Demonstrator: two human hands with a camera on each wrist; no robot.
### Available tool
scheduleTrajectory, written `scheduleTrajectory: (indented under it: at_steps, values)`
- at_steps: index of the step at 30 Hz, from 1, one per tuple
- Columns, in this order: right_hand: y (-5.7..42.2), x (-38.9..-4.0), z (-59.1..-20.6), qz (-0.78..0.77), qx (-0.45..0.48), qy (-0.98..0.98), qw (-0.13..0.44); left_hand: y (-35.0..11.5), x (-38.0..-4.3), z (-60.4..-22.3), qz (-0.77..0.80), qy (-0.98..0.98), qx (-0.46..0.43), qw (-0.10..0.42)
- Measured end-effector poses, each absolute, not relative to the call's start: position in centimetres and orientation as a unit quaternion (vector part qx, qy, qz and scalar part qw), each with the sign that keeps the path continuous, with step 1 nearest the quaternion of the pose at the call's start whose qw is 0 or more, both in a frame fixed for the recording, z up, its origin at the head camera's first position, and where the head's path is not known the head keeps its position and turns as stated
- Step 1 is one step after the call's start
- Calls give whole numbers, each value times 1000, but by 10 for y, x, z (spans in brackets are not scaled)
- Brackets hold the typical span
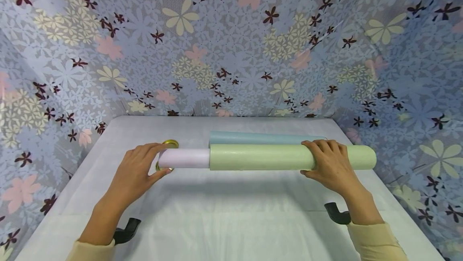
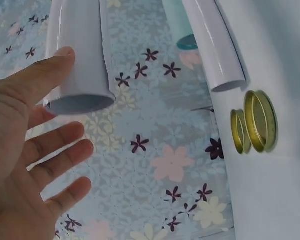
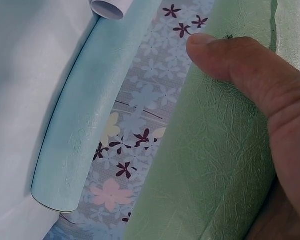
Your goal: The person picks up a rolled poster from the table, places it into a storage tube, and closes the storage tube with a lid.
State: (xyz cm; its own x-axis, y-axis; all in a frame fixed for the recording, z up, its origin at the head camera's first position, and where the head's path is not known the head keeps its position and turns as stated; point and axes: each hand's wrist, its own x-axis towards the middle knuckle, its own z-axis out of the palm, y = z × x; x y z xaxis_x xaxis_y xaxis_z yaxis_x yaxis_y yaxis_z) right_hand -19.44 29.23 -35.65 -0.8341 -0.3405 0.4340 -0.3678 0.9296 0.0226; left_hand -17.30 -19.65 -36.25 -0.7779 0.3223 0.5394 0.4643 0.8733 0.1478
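Level above the table, a green textured paper roll spans the space between my hands. A narrower white paper roll comes out of its left end. My left hand pinches the free end of the white roll, thumb on the near side in the head view. In the left wrist view the open round mouth of that white roll shows, with the other fingers spread below it. Near its right end, the green roll is gripped by my right hand, thumb lying along its surface.
Behind the green roll a light blue paper roll lies on the white table. Another white roll lies beside two gold ring-shaped lids at the left. A flowered curtain surrounds the table's back and sides.
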Motion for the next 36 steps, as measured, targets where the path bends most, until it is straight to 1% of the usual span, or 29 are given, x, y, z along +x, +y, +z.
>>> scheduleTrajectory:
  at_steps: [23,31,36]
  values:
    - [297,-194,-358,27,192,-953,235,-216,-170,-370,-204,-915,-235,258]
    - [297,-193,-357,25,195,-952,236,-216,-171,-372,-216,-916,-230,247]
    - [297,-193,-357,26,196,-951,236,-217,-172,-375,-225,-909,-239,256]
